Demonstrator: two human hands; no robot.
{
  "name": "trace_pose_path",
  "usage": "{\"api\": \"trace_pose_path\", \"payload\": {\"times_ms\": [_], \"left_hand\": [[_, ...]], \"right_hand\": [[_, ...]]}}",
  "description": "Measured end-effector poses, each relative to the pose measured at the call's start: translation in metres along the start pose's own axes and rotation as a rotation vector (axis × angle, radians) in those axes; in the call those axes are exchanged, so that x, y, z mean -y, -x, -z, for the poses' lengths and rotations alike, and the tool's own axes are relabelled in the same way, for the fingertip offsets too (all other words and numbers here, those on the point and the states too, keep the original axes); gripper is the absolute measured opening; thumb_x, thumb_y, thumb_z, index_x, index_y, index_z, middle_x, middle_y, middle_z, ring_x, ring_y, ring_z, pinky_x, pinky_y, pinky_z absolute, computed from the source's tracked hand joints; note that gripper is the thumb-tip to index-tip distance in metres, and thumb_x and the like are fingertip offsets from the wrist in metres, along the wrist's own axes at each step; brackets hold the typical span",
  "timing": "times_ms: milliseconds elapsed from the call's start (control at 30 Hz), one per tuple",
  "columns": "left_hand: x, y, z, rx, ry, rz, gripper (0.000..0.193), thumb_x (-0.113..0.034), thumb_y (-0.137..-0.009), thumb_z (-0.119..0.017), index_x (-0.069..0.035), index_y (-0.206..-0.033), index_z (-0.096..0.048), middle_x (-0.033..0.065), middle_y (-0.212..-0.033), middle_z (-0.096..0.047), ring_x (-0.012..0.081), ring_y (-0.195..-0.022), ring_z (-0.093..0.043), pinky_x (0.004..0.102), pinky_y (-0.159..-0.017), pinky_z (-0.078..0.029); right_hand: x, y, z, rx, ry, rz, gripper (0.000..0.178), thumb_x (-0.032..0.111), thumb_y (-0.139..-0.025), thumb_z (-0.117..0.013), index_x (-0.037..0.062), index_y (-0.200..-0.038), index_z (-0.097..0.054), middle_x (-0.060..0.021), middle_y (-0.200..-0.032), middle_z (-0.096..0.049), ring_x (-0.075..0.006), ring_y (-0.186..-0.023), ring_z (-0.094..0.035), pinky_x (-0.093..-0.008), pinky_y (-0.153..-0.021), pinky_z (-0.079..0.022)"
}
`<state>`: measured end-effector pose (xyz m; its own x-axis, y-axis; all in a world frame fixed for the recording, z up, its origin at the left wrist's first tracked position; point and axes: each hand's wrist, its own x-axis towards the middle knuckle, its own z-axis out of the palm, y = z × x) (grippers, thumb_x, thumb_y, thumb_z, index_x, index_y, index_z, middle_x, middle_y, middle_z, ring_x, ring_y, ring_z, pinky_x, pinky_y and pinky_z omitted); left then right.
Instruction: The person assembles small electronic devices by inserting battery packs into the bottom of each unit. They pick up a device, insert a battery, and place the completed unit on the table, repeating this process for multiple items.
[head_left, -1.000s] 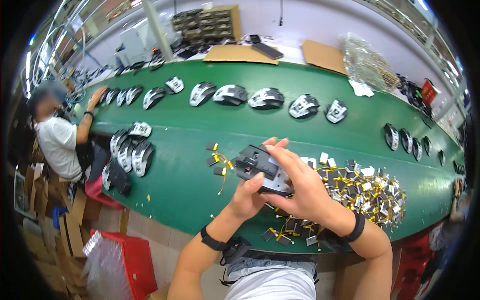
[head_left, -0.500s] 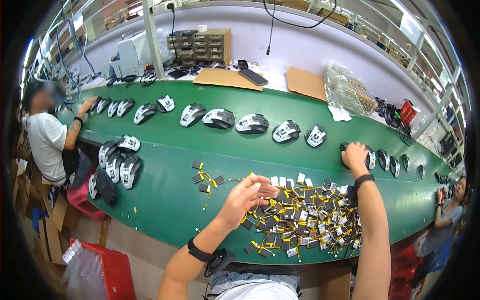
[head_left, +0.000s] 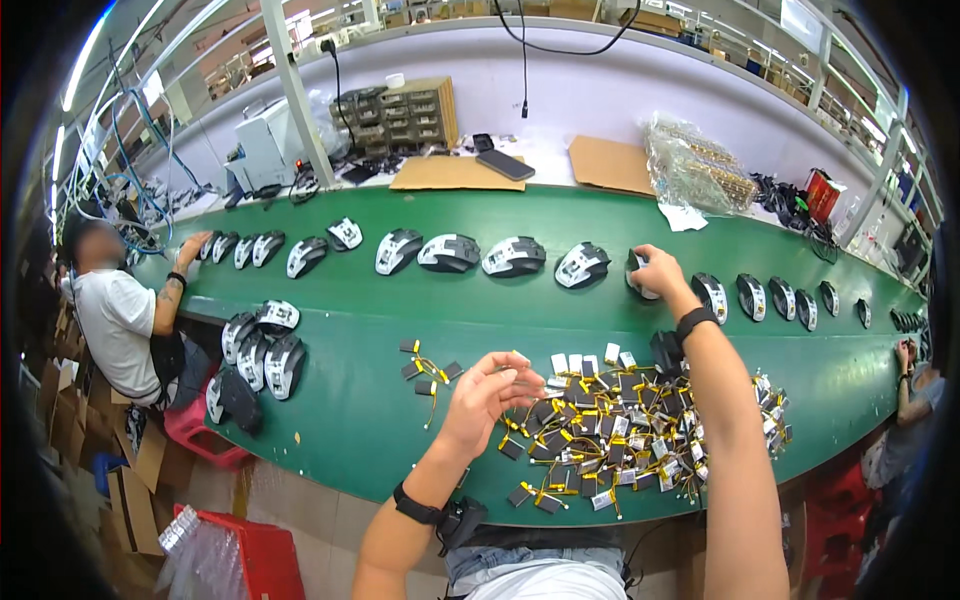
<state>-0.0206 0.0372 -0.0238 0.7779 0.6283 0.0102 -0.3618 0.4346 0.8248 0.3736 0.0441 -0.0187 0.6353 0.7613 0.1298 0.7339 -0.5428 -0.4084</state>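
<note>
My right hand (head_left: 655, 272) reaches across the green bench, its fingers closed around a black and white computer mouse shell (head_left: 636, 278) in the row. Fingers and palm cover much of that mouse. My left hand (head_left: 488, 402) hovers over the left edge of a pile of small battery packs (head_left: 615, 425) with yellow tape and thin wires. Its fingers are curved and apart, and nothing shows between them. A small pale bit at the index fingertip is too tiny to identify. Further mice (head_left: 583, 265) stand left of my right hand, and another mouse (head_left: 710, 297) stands to its right.
Several mice (head_left: 268, 352) cluster at the bench's left, and a few loose batteries (head_left: 425, 387) lie left of the pile. At the back are cardboard sheets (head_left: 463, 173), a phone (head_left: 505, 164) and a bubble-wrap bundle (head_left: 695, 165). Co-workers sit at left (head_left: 120, 315) and right (head_left: 905, 425).
My right hand has let go of one mouse and moved left to the neighbouring one, which it now grips. My left hand stays near the pile's left edge. The view has shifted slightly.
</note>
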Motion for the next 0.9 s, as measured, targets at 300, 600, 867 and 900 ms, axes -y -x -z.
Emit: {"api": "trace_pose_path", "payload": {"times_ms": [300,600,867,900], "left_hand": [[0.004,0.007,-0.013,0.052,0.038,0.102,0.067,-0.033,-0.096,-0.057,-0.002,-0.146,-0.024,0.0200,-0.137,-0.047,0.0285,-0.120,-0.056,0.0361,-0.096,-0.048],[-0.034,0.007,0.010,-0.317,0.312,-0.549,0.060,-0.049,-0.092,-0.048,-0.011,-0.137,-0.039,0.0182,-0.121,-0.058,0.0361,-0.104,-0.063,0.0476,-0.082,-0.055],[-0.046,0.008,0.041,-0.437,0.511,-0.605,0.056,-0.051,-0.090,-0.052,-0.007,-0.124,-0.050,0.0166,-0.117,-0.060,0.0364,-0.104,-0.062,0.0453,-0.079,-0.057],[-0.045,0.008,0.038,-0.446,0.498,-0.595,0.056,-0.051,-0.089,-0.052,-0.007,-0.124,-0.049,0.0169,-0.117,-0.060,0.0372,-0.104,-0.062,0.0455,-0.079,-0.057]], "right_hand": [[0.086,0.114,0.048,0.597,-0.732,0.246,0.068,-0.003,-0.058,-0.071,0.0108,-0.124,-0.063,-0.0084,-0.123,-0.061,-0.0217,-0.109,-0.058,-0.0380,-0.092,-0.046],[0.205,0.123,0.000,0.528,-0.908,0.650,0.034,0.009,-0.082,-0.068,0.0043,-0.115,-0.062,-0.0084,-0.101,-0.069,-0.0183,-0.083,-0.066,-0.0344,-0.078,-0.053],[0.223,0.166,-0.065,0.449,-0.220,1.163,0.014,0.007,-0.076,-0.067,0.0077,-0.090,-0.066,-0.0098,-0.087,-0.064,-0.0308,-0.085,-0.065,-0.0444,-0.074,-0.053],[0.222,0.165,-0.067,0.490,-0.193,1.155,0.012,0.008,-0.076,-0.067,0.0075,-0.088,-0.066,-0.0102,-0.088,-0.063,-0.0312,-0.087,-0.064,-0.0443,-0.075,-0.052]]}}
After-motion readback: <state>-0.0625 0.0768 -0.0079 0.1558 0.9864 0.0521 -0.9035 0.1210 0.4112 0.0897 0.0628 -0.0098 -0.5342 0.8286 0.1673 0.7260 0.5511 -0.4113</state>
